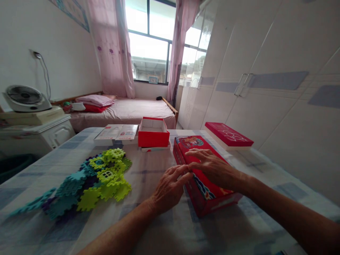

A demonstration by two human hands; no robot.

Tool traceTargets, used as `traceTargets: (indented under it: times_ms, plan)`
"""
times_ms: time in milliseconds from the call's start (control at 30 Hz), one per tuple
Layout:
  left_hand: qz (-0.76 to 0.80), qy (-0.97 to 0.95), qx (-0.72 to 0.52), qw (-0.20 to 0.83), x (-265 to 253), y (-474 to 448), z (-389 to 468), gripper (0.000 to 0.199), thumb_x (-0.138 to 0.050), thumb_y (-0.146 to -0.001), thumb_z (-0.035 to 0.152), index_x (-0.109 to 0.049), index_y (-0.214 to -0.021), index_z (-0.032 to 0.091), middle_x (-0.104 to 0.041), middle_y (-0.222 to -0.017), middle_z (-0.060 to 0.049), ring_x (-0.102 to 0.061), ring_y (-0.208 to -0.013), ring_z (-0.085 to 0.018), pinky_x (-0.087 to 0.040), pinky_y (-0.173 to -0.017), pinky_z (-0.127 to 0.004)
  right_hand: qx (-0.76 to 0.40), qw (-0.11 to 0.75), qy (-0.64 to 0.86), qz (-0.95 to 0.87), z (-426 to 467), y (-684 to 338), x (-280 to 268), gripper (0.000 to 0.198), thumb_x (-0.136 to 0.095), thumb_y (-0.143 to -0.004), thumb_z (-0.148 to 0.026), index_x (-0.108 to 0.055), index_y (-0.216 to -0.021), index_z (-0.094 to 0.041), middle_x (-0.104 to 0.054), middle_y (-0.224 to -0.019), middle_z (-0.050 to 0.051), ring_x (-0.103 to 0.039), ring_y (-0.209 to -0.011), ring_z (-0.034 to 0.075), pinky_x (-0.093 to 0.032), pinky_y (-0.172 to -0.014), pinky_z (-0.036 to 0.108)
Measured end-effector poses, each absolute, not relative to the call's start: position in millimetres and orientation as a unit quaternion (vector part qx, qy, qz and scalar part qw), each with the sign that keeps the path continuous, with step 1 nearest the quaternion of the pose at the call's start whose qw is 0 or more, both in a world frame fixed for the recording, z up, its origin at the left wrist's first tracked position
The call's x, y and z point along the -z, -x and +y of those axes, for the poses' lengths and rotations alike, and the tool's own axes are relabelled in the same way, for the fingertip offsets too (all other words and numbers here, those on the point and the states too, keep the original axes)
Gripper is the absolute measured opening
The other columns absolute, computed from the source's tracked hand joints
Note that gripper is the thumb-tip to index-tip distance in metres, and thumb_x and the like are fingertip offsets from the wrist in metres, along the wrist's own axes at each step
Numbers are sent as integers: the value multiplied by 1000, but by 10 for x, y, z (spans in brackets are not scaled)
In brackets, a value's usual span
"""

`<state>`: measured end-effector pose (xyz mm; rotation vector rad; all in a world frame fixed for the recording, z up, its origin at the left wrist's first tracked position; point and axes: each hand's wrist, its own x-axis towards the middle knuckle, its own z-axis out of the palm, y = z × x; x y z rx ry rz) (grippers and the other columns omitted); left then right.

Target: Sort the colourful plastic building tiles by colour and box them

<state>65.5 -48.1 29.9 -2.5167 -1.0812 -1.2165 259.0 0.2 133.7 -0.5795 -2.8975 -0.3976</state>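
Note:
A long red box (212, 204) with a printed lid of blue, white and gold patterns lies on the table in front of me. My right hand (209, 166) rests flat on its top, fingers stretched out to the left. At the box's left edge is my left hand (171, 186), fingers extended, the tips touching the edge near my right fingertips. Neither hand grips anything. To the left sits a loose heap of interlocking puzzle tiles, with lime green tiles (110, 184) on the right and teal tiles (70, 184) on the left, a few dark purple ones among them.
An open red box (153, 139) and a white flat package (117, 131) stand at the table's far edge. A crimson box (230, 135) lies at the far right. A checked cloth (148, 226) covers the table. Beyond are a bed (143, 108), a fan (25, 97) and wardrobes (278, 102).

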Motion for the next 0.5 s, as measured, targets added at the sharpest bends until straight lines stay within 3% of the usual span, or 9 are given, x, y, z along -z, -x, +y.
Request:
traceTargets:
  times_ms: [267, 500]
  plan:
    - [-362, 839, 398, 89, -298, -615, -480, 47, -38, -79, 2, -52, -120, 20, -53, -126, -9, -50, -113, -19, -41, -96, -37, 188, 46, 139, -971, 87, -2626, -1286, 41, -44, -90, -16, -47, -128, -32, -44, -135, 6, -39, -124, 22, -37, -99, 45]
    - [-370, 846, 370, 101, -344, -653, -468, 45, -41, -78, 4, -52, -118, 21, -54, -127, -8, -53, -107, -19, -38, -98, -40, 204, 37, 117, -971, 104, -2650, -1544, 35, -44, -88, -11, -55, -116, -29, -43, -136, 4, -41, -124, 19, -36, -101, 43]
